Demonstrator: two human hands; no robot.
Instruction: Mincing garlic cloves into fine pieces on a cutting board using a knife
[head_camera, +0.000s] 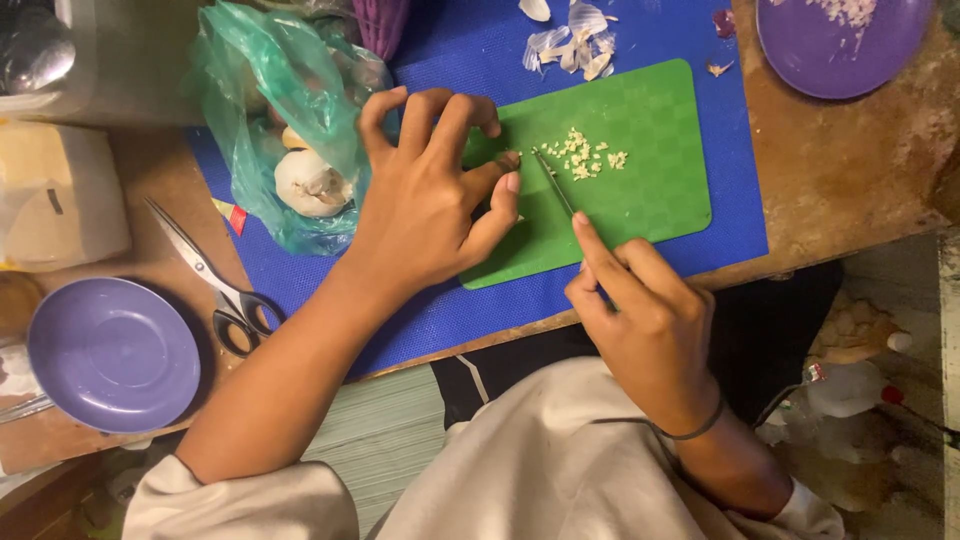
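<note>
- Pale minced garlic (585, 157) lies in a small loose heap on the green cutting board (640, 180), near the board's middle.
- Knife (553, 183): thin blade, tip at the heap's near edge. The right hand (645, 325) has its fingers closed around the handle, forefinger laid along the spine.
- Left hand (425, 190): fingers curled and pinched at the board's left edge; a small piece seems held there, but whether they grip it cannot be told.
- Risk: the left fingertips (508, 172) sit just beside the blade; a slip or sideways skid could cut them.
- Risk: the board rests on a blue mat (480, 50); if it shifts under pressure, the cut could wander.
- Risk: the bits are loose and could scatter off the board.
- Left of the board: a green bag (270, 90) holding garlic bulbs, scissors (215, 280), a purple plate (115, 355) on the surface.
</note>
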